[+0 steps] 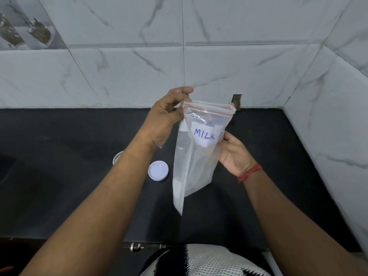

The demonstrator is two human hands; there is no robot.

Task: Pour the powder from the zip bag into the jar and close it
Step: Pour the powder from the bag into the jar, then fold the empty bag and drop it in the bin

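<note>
Left hand (167, 116), right hand (234, 154) raised, pinching.

Jar (117, 157): only a sliver of rim shows, the rest hidden behind left forearm | zip bag (196, 154): label reads "MILK", further letters covered by right hand (235, 154) | powder: amount unclear | orange object (6, 268): cut off at bottom-left edge.

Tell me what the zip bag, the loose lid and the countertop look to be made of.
Zip bag: thin clear plastic film, glossy and creased, with a red-edged zip strip and a white label reading MILK.
Lid: probably moulded plastic, white to pale lilac, smooth with a raised rim.
Countertop: dark polished stone, perhaps granite; faint reflections show.
</note>
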